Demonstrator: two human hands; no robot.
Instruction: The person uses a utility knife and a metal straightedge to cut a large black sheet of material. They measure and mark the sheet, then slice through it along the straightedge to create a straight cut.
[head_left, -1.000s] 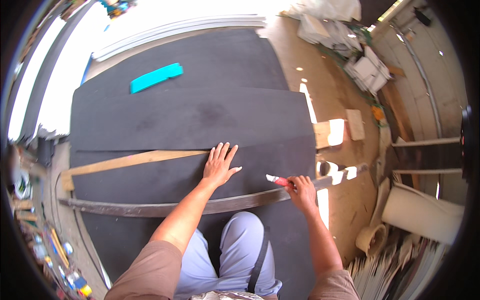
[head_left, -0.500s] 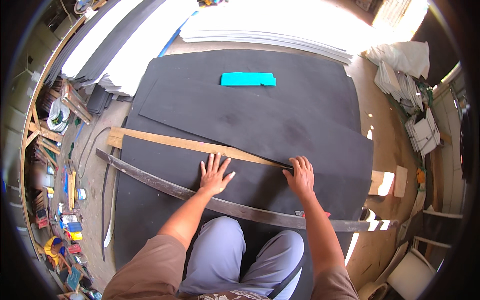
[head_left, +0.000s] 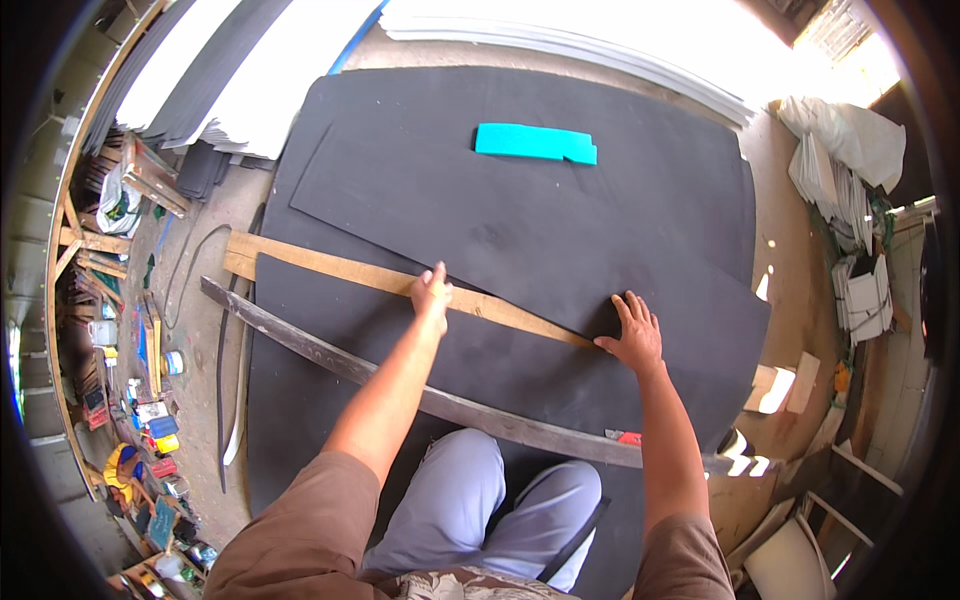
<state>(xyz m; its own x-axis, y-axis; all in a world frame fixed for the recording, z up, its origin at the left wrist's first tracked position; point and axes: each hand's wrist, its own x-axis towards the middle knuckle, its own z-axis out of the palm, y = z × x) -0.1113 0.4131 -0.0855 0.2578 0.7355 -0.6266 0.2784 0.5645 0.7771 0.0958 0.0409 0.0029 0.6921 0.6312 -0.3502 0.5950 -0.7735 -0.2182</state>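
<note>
A loose black sheet (head_left: 480, 230), foam-like, lies slantwise over a larger black sheet (head_left: 340, 300). Between their edges shows a long wooden strip (head_left: 330, 268). My left hand (head_left: 432, 295) is over the strip, its fingers drawn together at the upper sheet's near edge; what lies under them is partly hidden. To the right, my right hand (head_left: 635, 335) rests on the upper sheet with fingers spread, the thumb by its edge where the strip runs out of sight. A long dark straight bar (head_left: 500, 422) lies across the lower sheet, nearer my knees.
A turquoise foam piece (head_left: 535, 143) sits on the far part of the black sheets. Stacked white and black sheets (head_left: 215, 75) stand at the far left. Tools and containers (head_left: 155, 425) line the left floor. A small red object (head_left: 628, 437) lies by the bar.
My left hand has moved from lying flat on the lower sheet up to the upper sheet's edge, and its fingers have closed. My right hand has shifted slightly onto the upper sheet.
</note>
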